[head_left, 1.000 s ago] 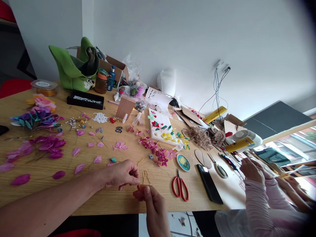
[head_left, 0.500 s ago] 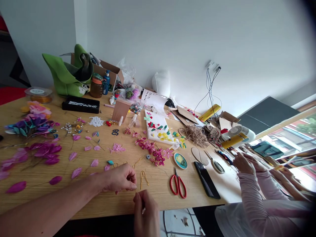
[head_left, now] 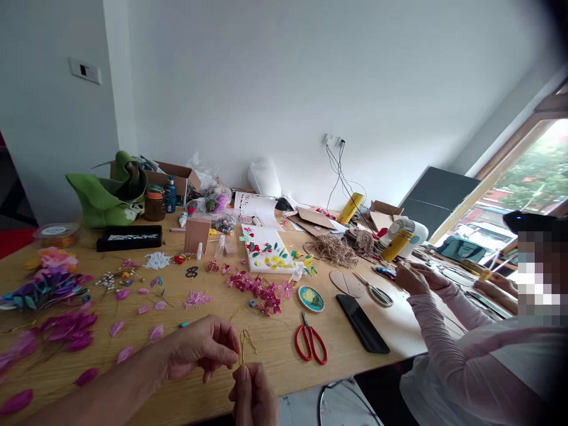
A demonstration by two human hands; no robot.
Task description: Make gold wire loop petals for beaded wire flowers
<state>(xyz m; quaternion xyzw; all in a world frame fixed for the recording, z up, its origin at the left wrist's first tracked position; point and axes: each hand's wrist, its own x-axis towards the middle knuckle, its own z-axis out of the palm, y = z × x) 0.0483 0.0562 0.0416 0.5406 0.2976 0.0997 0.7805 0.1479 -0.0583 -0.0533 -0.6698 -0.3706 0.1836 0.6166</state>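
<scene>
Closely pinched between the fingertips of both bare hands, a thin golden-yellow strand (head_left: pixel 239 358) is held just above the near edge of the light wooden table (head_left: pixel 284 370). Its short visible stretch is seen to run from the left hand (head_left: pixel 199 349), placed a little farther out, down to the right hand (head_left: pixel 255 396), by which the nearer end is gripped. The long axis is thus pointed roughly away from the body, and the two sets of fingertips are parted by only a small gap. Just beyond the right thumb, a bent golden-yellow twisted strand (head_left: pixel 244 343) is laid on the wood, its two legs spread in a narrow, upside-down V; it is set about equally near to both hands. The held piece looks fine and wiry, though whether it is metal or thread cannot be told, and its ends are hidden by the fingers. Both hands are closed in a pinch, with the left fingers curled loosely behind the thumb. Off to the right, red-handled scissors (head_left: pixel 307 327) are laid with their blades pointed away, beside a black, flat phone (head_left: pixel 362 322), while loose pink petals (head_left: pixel 157 332) are scattered beyond the left forearm.
</scene>
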